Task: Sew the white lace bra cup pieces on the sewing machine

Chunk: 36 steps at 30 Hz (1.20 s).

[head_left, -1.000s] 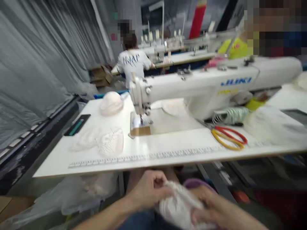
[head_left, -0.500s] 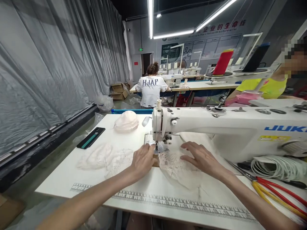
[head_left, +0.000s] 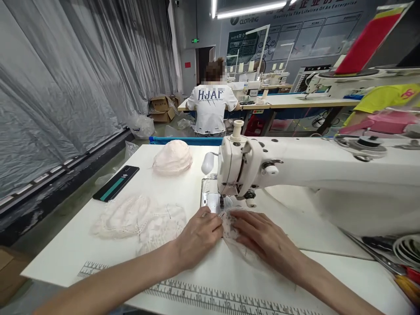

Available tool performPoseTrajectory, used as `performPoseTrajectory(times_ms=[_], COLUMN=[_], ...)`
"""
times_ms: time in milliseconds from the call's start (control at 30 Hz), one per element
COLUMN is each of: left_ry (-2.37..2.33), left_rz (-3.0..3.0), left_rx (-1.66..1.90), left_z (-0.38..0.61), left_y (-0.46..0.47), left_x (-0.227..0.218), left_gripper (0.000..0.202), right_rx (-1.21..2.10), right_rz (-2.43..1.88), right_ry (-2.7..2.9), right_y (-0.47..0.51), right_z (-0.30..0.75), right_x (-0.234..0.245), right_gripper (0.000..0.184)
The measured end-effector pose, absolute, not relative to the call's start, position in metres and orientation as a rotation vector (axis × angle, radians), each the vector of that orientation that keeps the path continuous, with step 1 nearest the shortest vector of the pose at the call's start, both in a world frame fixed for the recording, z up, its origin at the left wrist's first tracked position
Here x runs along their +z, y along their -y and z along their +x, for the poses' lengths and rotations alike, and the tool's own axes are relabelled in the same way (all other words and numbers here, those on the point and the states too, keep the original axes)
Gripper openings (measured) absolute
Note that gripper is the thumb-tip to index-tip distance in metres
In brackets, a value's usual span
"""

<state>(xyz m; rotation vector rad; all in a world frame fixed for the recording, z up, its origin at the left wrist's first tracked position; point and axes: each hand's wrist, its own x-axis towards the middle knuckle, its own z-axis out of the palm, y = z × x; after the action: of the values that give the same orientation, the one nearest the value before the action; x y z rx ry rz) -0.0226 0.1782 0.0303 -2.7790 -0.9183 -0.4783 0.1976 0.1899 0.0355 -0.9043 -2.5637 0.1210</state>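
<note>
A pale lace fabric piece (head_left: 229,225) lies just in front of the needle and presser foot (head_left: 222,202) of a white sewing machine (head_left: 229,166). My left hand (head_left: 200,236) is closed at the left edge of this lace, its fingertips pinched together close to the metal needle plate (head_left: 210,197). From the other side, my right hand (head_left: 265,240) bends its fingers over the lace and grips it; the palm hides part of the cloth. Left of my left hand, more lace pieces (head_left: 121,216) lie flat on the table (head_left: 65,249).
A stack of pale moulded cups (head_left: 173,157) and a dark phone-like object (head_left: 116,183) lie on the left. Scissors (head_left: 370,251) and coiled cord (head_left: 408,249) sit at the right. A printed ruler (head_left: 203,297) runs along the front edge. A person (head_left: 213,105) sits ahead.
My right hand has come left and closed over the lace, drawing it together near the presser foot. My left hand stays by the needle plate. The camera view has moved closer and tilted down.
</note>
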Motion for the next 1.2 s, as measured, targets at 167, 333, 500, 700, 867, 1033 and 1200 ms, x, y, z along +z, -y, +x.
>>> performPoseTrajectory(times_ms=[167,333,500,700,867,1033,1200], left_ry=[0.968,0.992,0.983,0.987,0.951,0.96,0.959], left_rz=[-2.758,-2.739,-2.749,-2.746,-2.759,-2.779,-2.732], left_rx=[-0.481,-0.509,-0.498,-0.531,-0.652,-0.707,-0.727], left_z=[-0.024,-0.021,-0.022,-0.022,-0.023,-0.022,-0.021], left_y=[-0.187,-0.2,-0.207,-0.207,-0.202,-0.202,-0.206], left_x=[0.031,0.033,0.03,0.026,0.021,0.018,0.017], left_gripper=[0.027,0.033,0.035,0.031,0.027,0.025,0.021], right_rx=[0.079,-0.022,-0.079,-0.035,0.088,0.118,0.108], right_rz=[-0.904,-0.895,-0.875,-0.814,-0.696,-0.672,-0.668], right_ry=[2.607,2.609,2.591,2.648,2.689,2.511,2.405], right_y=[-0.206,-0.219,-0.228,-0.226,-0.207,-0.199,-0.199], right_z=[0.195,0.196,0.197,0.2,0.195,0.185,0.18], right_x=[0.03,0.025,0.019,0.023,0.034,0.03,0.029], right_gripper=[0.023,0.026,0.031,0.04,0.043,0.021,0.017])
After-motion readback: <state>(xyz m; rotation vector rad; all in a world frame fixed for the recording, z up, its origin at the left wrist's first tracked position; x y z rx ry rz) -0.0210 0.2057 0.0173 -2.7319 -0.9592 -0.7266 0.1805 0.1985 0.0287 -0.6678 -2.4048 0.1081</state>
